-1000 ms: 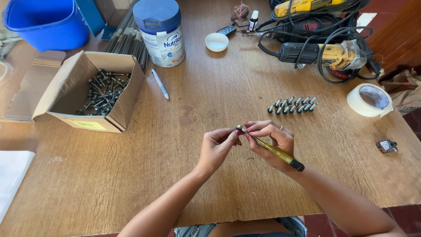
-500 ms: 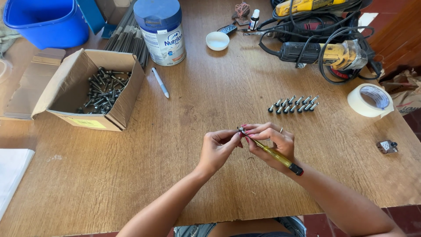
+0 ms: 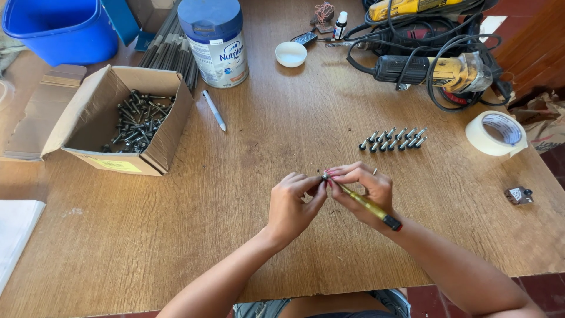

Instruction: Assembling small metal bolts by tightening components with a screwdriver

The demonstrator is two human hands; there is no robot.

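Screwdriver (image 3: 368,205) pinched in right hand (image 3: 360,191), tip meeting small screw (image 3: 324,176) pinched by left hand (image 3: 292,203); slight misalignment could drop screw onto surface (image 3: 235,206)

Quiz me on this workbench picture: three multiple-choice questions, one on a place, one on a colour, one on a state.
1. Where does the pen lie?
A. Between the cardboard box and the tin
B. Inside the bucket
C. On the tape roll

2. What colour is the bucket?
A. Red
B. Blue
C. Green

3. How is the cardboard box?
A. Taped shut
B. Crushed flat
C. Open, with screws inside

Answers: 1 A, the pen rests on the table between them. 2 B, its wall is blue. 3 C, the flaps are spread and screws show.
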